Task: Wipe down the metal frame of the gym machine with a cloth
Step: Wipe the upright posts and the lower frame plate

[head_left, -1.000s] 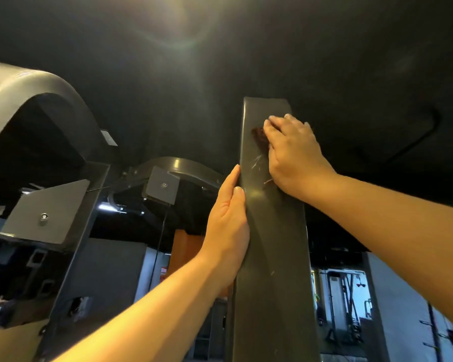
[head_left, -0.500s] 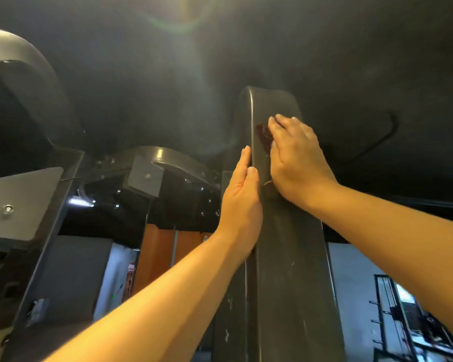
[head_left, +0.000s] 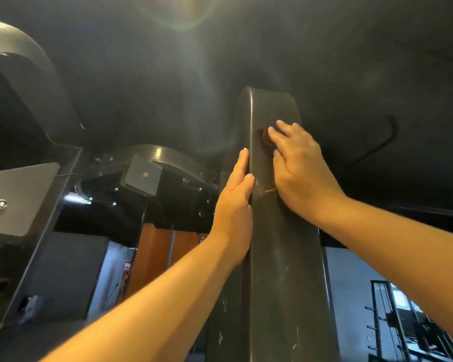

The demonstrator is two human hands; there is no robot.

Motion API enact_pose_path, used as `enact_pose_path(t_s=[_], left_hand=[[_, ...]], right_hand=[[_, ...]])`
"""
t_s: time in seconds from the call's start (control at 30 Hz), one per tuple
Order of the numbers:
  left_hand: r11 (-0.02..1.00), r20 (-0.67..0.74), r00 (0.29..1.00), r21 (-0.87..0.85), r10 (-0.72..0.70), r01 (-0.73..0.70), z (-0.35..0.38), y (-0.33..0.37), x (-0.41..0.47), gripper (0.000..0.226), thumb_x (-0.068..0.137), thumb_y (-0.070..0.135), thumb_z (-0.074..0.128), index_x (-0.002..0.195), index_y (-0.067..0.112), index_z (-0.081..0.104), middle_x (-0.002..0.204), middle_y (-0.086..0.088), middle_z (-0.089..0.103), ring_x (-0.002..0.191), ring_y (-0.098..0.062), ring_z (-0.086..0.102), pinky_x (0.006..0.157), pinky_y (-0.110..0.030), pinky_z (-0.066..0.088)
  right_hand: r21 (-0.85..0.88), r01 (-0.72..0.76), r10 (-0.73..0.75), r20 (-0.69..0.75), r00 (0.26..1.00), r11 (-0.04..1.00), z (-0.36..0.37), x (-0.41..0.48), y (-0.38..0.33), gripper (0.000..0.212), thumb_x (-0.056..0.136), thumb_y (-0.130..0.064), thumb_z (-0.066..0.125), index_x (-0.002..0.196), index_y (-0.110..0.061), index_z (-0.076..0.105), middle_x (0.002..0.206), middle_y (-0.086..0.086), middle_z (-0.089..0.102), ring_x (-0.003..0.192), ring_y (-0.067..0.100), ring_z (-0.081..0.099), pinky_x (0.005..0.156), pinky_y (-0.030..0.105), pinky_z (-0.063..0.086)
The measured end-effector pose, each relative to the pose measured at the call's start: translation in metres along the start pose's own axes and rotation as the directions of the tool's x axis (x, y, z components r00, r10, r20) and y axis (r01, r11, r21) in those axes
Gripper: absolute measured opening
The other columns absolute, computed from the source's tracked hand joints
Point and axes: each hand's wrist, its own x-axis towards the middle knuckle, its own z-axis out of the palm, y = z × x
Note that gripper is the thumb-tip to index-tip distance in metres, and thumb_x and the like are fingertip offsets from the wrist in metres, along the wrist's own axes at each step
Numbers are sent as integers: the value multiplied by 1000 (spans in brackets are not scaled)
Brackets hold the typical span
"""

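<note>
A dark grey metal upright (head_left: 280,257) of the gym machine rises through the middle of the view and curves over at its top. My right hand (head_left: 301,171) presses a dark brown cloth (head_left: 264,139) flat against the upright's front face near the top; only the cloth's edge shows past the fingers. My left hand (head_left: 236,205) rests with straight fingers along the upright's left edge, just below and left of the right hand.
A curved grey arm with a bolted square plate (head_left: 141,176) reaches across behind the upright. A larger frame member with a bolted plate (head_left: 13,199) stands at the left. The dark ceiling (head_left: 324,48) is close overhead. Racks (head_left: 392,322) stand at lower right.
The view has tilted up, so the upright's curved top now shows. My right hand has slid the cloth slightly along the face. My left hand stays on the left edge.
</note>
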Motion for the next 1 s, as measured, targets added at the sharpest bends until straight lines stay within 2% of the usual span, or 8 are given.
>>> enact_pose_path(t_s=[0.07, 0.13, 0.3, 0.5, 0.63, 0.7, 0.83, 1.0], left_hand=[[999, -4, 999, 36, 36, -36, -1, 0, 0, 49, 111, 18, 35, 159, 30, 35, 161, 11, 42, 143, -4, 45, 113, -22, 43], [997, -16, 999, 64, 46, -45, -1, -1, 0, 48, 112, 15, 32, 158, 26, 37, 157, 9, 47, 130, 6, 53, 103, -10, 45], [999, -27, 999, -22, 30, -31, -1, -3, -4, 49, 111, 12, 32, 158, 24, 39, 157, 1, 50, 140, -12, 51, 109, -22, 48], [999, 1, 1000, -26, 30, -30, 3, 1, -3, 51, 110, 19, 42, 159, 28, 36, 162, 11, 41, 134, -2, 49, 92, -9, 52], [995, 4, 999, -86, 49, -49, -2, -9, -2, 49, 108, 26, 43, 156, 26, 41, 159, 7, 47, 144, -6, 45, 118, -24, 39], [992, 19, 999, -116, 44, -42, -4, -13, -1, 47, 111, 22, 36, 158, 25, 38, 160, 4, 46, 145, -11, 45, 121, -30, 37], [989, 4, 999, -144, 38, -37, -6, -17, 2, 47, 112, 16, 33, 157, 25, 42, 159, 5, 47, 143, -8, 48, 114, -22, 43], [991, 0, 999, -122, 50, -50, -7, -19, 8, 48, 110, 25, 38, 158, 33, 39, 161, 17, 41, 145, -2, 41, 120, -33, 39]], right_hand=[[39, 46, -44, -40, 998, 998, 7, -26, -5, 46, 111, -21, 35, 157, -17, 39, 166, -3, 29, 156, 13, 10, 118, 10, -2], [93, 98, -97, -11, 995, 991, 10, -53, -8, 49, 106, -25, 38, 155, -19, 42, 164, -8, 33, 156, 8, 12, 115, 5, -2], [72, 199, -208, 160, 965, 977, -7, -44, 8, 53, 103, -28, 37, 157, -25, 38, 165, -11, 29, 155, 4, 10, 118, 12, 1], [-15, 2, -2, 17, 1000, 1000, 0, 10, -2, 47, 110, -16, 35, 157, -16, 38, 166, 0, 29, 157, 19, 13, 129, 42, 12], [55, 86, -87, 17, 996, 995, 7, -40, -8, 48, 105, -21, 37, 153, -20, 45, 161, -8, 36, 155, 8, 15, 122, 12, 4], [78, 125, -131, 78, 988, 989, 5, -61, -9, 53, 102, -25, 38, 154, -26, 42, 161, -16, 32, 154, 0, 11, 117, 4, 1], [25, 152, -154, 151, 976, 988, -2, -40, -3, 57, 100, -31, 34, 157, -27, 37, 164, -16, 27, 154, -2, 9, 122, 12, 4], [-14, 6, -5, 27, 1000, 1000, 3, 18, -7, 52, 103, -26, 32, 153, -18, 45, 164, -1, 34, 155, 16, 20, 129, 39, 16]])
